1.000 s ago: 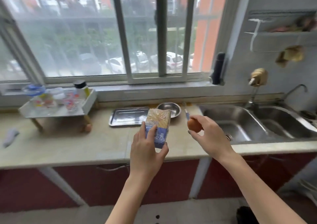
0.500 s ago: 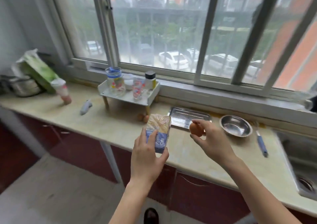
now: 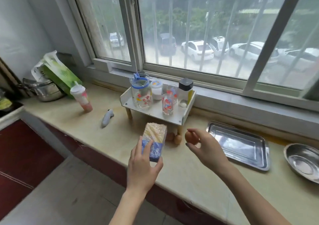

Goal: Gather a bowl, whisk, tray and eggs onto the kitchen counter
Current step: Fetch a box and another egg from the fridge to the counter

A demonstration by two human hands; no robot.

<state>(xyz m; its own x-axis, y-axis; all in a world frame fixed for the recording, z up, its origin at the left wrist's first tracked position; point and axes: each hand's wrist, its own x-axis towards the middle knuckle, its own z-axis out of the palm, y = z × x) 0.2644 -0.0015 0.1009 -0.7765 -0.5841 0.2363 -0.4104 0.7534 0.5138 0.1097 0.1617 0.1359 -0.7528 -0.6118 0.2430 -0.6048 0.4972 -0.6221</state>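
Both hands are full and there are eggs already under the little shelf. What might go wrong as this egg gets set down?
1. The egg in the right hand is pinched only by fingertips above the counter; a slip could crack it.
2. Set down loose, it may roll, or knock the two eggs by the shelf leg.
3. The left hand holds a packet, so it cannot help.
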